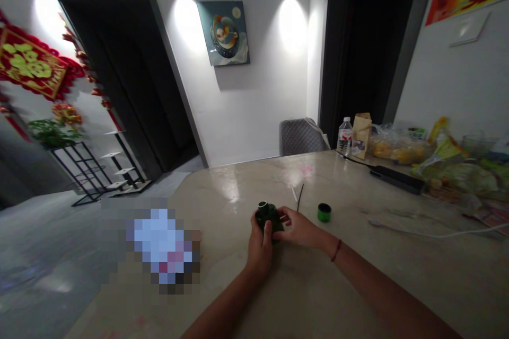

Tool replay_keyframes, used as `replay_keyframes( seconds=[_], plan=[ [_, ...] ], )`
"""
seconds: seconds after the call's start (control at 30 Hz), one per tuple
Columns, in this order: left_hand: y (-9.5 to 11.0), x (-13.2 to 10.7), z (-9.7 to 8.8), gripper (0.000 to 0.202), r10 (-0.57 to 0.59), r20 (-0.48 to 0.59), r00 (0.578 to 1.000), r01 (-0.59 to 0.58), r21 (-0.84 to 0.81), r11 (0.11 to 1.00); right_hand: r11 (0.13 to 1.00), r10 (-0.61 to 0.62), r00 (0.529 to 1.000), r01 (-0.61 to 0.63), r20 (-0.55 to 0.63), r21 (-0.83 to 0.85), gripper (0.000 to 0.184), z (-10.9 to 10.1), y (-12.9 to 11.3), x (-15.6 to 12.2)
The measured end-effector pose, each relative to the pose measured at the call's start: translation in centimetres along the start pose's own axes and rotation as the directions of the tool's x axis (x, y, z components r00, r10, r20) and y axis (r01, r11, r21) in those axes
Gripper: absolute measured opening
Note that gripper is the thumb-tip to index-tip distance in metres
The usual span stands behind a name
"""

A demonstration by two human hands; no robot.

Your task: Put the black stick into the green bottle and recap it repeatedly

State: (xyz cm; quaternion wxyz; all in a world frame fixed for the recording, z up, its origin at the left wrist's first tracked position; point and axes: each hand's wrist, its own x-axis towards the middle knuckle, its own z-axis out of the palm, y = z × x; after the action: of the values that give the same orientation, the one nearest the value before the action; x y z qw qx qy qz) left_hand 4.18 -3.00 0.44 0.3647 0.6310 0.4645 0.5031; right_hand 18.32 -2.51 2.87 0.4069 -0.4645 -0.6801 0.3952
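Note:
A small dark green bottle (269, 214) with a narrow open neck is between my hands, low over the near middle of the table. My left hand (260, 243) is closed round its left and near side, the thumb lying across the front. From the right, the fingers of my right hand (299, 226) press against the bottle's side. The hands hide part of its lower body. To the right of my right hand, a green cap (324, 213) stands apart on the tabletop. Beyond the hands lie a thin black stick (300, 197) and a short white stick (293, 193).
The beige table (222, 196) has a blurred-out object (161, 243) at its left. Along the right stand a water bottle (344, 136), a paper bag (361, 135), plastic bags (397, 145), and a black power strip (397, 179) near a pale cable (429, 234). A grey chair (301, 136) is behind.

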Motion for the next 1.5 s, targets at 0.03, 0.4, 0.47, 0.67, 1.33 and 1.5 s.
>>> replay_keyframes(
  seconds=[0.03,0.4,0.47,0.67,1.33,1.5],
  plan=[
    [0.0,0.0,0.0,0.051,0.001,0.011,1.000,-0.001,-0.006,1.000,1.000,0.002,1.000,-0.002,0.000,0.004,0.052,0.0,0.0,0.0],
    [0.2,0.4,0.0,0.052,0.041,0.080,0.996,-0.045,0.044,0.998,0.999,-0.038,0.999,0.039,0.016,-0.018,0.054,-1.0,0.6,0.2],
    [0.1,0.6,0.1,0.052,0.028,0.072,0.997,-0.031,0.049,0.998,0.999,-0.037,0.999,0.037,0.012,-0.009,0.054,-1.1,1.0,0.3],
    [0.0,0.9,0.2,0.053,-0.042,0.081,0.996,0.040,0.031,0.999,0.999,-0.029,0.999,0.030,0.032,-0.022,0.053,-1.5,1.2,-0.1],
    [-0.4,1.7,-0.3,0.052,-0.078,0.060,0.995,0.085,-0.134,0.987,0.999,-0.010,0.999,0.012,-0.051,0.050,0.059,0.3,1.7,-0.2],
    [-0.5,1.8,-0.3,0.050,-0.149,0.025,0.988,0.151,-0.202,0.968,0.996,0.010,0.992,-0.022,-0.129,-0.091,0.059,1.0,1.6,-0.2]
  ],
)
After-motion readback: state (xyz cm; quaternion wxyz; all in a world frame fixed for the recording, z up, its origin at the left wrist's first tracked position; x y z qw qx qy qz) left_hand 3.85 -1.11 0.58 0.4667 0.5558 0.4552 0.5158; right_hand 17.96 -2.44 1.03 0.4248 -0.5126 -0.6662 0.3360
